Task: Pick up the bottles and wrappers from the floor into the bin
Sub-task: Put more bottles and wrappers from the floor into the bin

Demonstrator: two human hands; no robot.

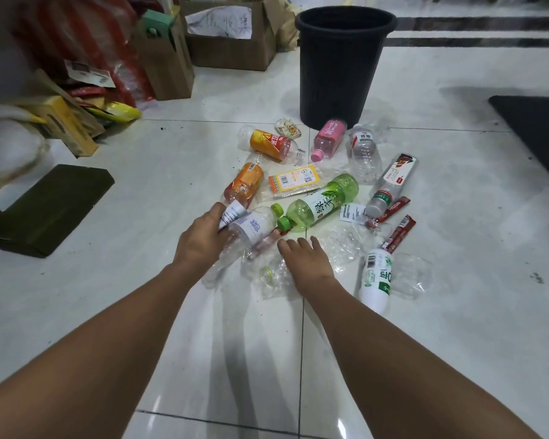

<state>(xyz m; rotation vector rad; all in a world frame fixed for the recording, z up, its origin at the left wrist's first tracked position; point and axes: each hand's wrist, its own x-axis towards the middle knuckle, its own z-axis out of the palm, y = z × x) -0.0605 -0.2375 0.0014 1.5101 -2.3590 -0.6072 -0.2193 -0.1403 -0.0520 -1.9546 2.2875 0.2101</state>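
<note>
Several empty bottles and wrappers lie scattered on the white tiled floor in front of a black bin (pixel 339 68). My left hand (pixel 202 237) is closed around a clear bottle with a white label (pixel 251 228), a loose paper label against my thumb. My right hand (pixel 305 258) hovers with fingers spread over crumpled clear plastic (pixel 274 277), holding nothing. Close by lie a green tea bottle (pixel 322 202), two orange bottles (pixel 244 185) (pixel 268 144), a pink bottle (pixel 328 137), a yellow wrapper (pixel 293 180), a white bottle (pixel 376 280) and red stick wrappers (pixel 398 232).
Cardboard boxes (pixel 232 36), paper bags (pixel 165 64) and red packaging stand at the back left. A dark flat box (pixel 48 207) lies on the floor to the left. A black mat (pixel 536 128) reaches in from the right. Bare tiles spread in the foreground.
</note>
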